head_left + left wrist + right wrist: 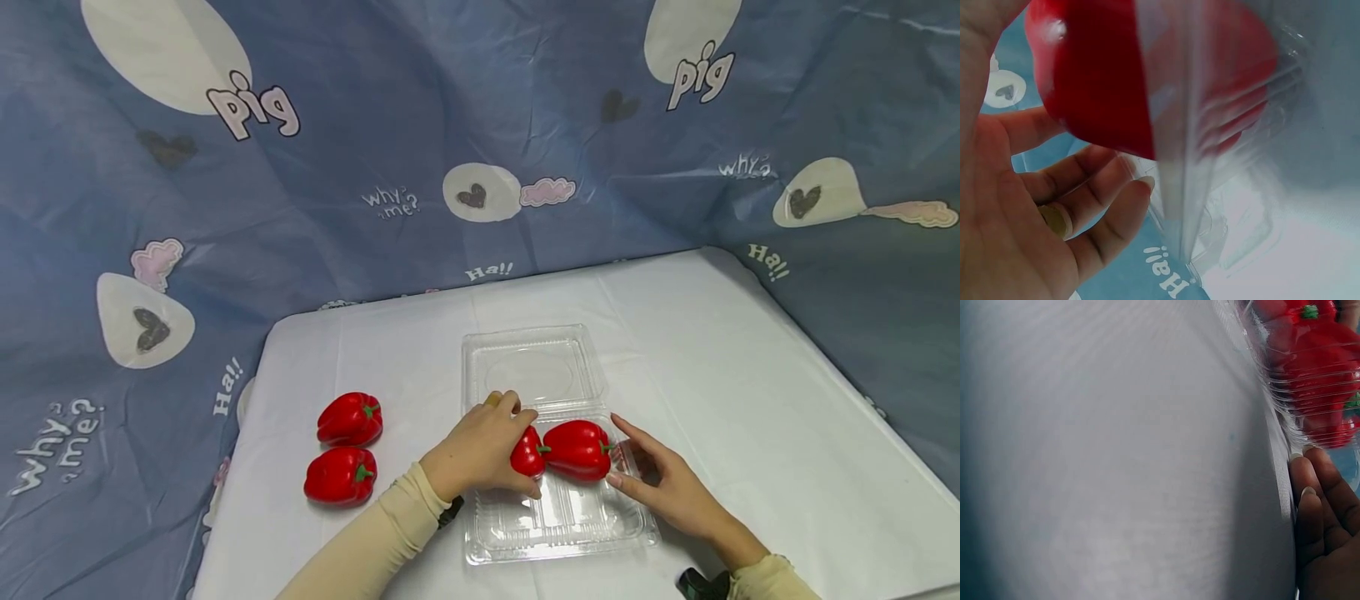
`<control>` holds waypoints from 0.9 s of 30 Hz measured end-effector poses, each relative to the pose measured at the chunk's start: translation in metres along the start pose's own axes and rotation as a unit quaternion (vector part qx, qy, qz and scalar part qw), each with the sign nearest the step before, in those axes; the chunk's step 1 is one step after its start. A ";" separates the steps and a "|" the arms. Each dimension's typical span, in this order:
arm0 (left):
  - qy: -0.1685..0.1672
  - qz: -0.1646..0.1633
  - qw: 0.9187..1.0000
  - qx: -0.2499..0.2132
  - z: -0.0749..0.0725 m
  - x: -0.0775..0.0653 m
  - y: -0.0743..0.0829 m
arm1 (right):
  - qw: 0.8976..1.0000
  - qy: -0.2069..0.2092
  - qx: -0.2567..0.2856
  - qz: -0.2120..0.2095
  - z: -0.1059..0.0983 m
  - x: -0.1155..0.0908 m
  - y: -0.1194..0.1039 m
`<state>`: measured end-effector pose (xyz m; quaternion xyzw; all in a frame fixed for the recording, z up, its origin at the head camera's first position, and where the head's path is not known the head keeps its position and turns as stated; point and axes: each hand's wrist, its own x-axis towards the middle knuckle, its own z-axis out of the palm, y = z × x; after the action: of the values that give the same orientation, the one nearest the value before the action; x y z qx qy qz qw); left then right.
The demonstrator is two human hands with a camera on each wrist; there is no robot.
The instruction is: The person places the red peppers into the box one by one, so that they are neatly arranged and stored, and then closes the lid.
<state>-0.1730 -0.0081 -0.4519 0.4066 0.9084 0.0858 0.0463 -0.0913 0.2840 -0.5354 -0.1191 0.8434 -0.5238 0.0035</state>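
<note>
Curled the left hand (487, 447) round one red pepper (526, 457) in the clear container (562, 540), near a second pepper (576, 451). Held the right hand (670, 483) at the container's right wall, thumb and fingers wide apart; could not tell whether touching the second pepper. Counted four peppers: two in one container, with stems pointing right, and two loose peppers (348, 421) (337, 477) to the left. Angled both forearms (367, 535) inward from the near side, arching the left hand from above. Saw one open lid (528, 371) behind, one white cloth (712, 358) beneath, and blue printed sheeting (405, 100) beyond.

Apparently four peppers (340, 477), one container (562, 546)
</note>
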 end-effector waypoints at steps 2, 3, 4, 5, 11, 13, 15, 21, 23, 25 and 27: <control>-0.004 -0.001 1.000 -0.009 -0.002 0.000 0.000 | 1.000 0.000 0.001 0.001 0.000 0.000 0.000; -0.005 -0.002 1.000 -0.014 -0.002 -0.001 -0.001 | 1.000 0.000 0.001 0.002 0.000 0.000 0.000; -0.006 -0.003 1.000 -0.019 -0.003 -0.001 -0.001 | 1.000 0.000 0.002 0.002 0.000 0.000 0.000; -0.007 -0.004 1.000 -0.025 -0.004 -0.001 -0.002 | 1.000 0.001 0.002 0.002 0.000 0.000 0.000; -0.002 0.001 0.997 -0.072 -0.016 -0.002 -0.009 | 1.000 0.000 0.002 0.003 0.000 0.000 -0.001; 0.002 0.001 0.996 -0.085 -0.021 -0.003 -0.013 | 1.000 0.000 0.000 0.007 0.000 0.000 -0.001; 0.006 -0.003 0.996 -0.091 -0.028 -0.005 -0.017 | 1.000 0.001 -0.003 0.008 0.000 0.000 -0.001; 0.005 -0.046 0.994 -0.101 -0.046 -0.014 -0.035 | 1.000 0.002 -0.006 0.009 0.001 0.000 -0.002; 0.005 -0.062 0.993 -0.101 -0.051 -0.019 -0.042 | 1.000 0.001 -0.006 0.008 0.001 0.000 -0.002; 0.006 -0.075 0.992 -0.098 -0.056 -0.025 -0.048 | 1.000 0.002 -0.006 0.006 0.001 0.000 -0.002; 0.011 -0.086 0.992 -0.095 -0.061 -0.032 -0.055 | 1.000 0.002 -0.005 0.005 0.001 0.000 -0.002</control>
<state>-0.2010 -0.0748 -0.4024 0.3197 0.9282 0.1719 0.0818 -0.0908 0.2825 -0.5339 -0.1138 0.8464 -0.5202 0.0037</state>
